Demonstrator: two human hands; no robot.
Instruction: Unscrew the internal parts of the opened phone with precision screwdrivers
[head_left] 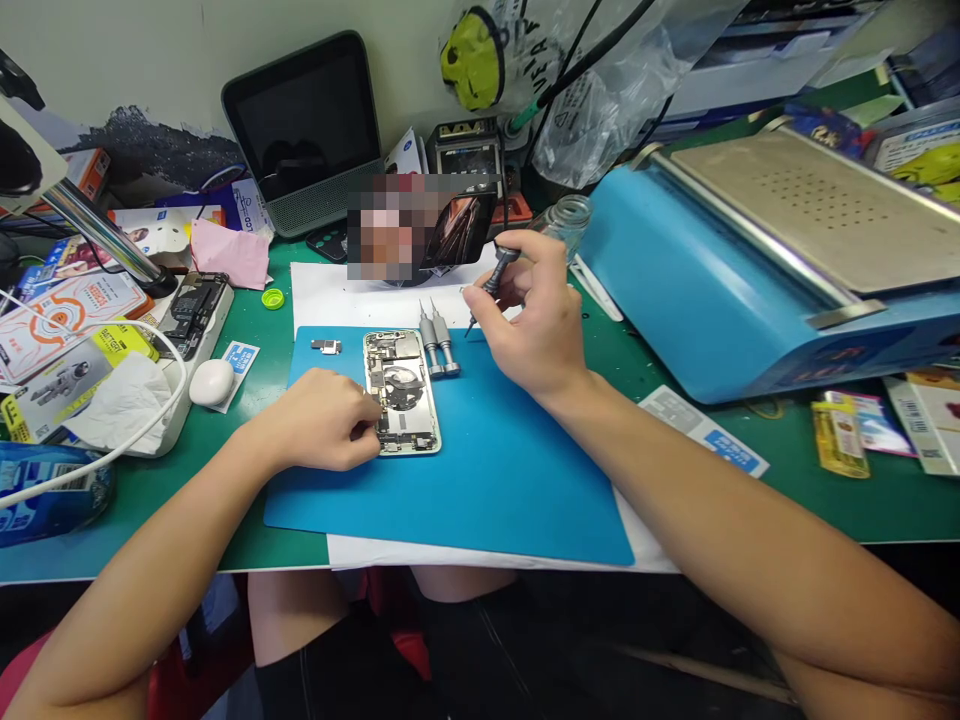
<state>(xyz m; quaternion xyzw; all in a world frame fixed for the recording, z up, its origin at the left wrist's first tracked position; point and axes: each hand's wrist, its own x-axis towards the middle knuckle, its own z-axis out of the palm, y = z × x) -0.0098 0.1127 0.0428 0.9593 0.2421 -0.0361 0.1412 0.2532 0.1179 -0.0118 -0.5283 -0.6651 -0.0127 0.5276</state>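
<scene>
An opened phone (402, 390) lies face down on the blue mat (480, 470), its inner parts showing. My left hand (324, 418) rests on the mat with curled fingers pressed against the phone's lower left edge. My right hand (534, 318) is raised behind the mat and pinches a dark screwdriver (495, 282), its tip pointing down toward the white sheet. Two grey screwdrivers (439, 342) lie side by side just right of the phone's top. A small metal part (326, 346) sits on the mat's far left corner.
A big blue machine with a metal plate (757, 260) fills the right side. A tablet-like screen (306, 130) stands at the back. Another opened phone (191, 312), a white mouse-shaped object (211, 381), cables and packets crowd the left. A glass jar (568, 220) stands behind my right hand.
</scene>
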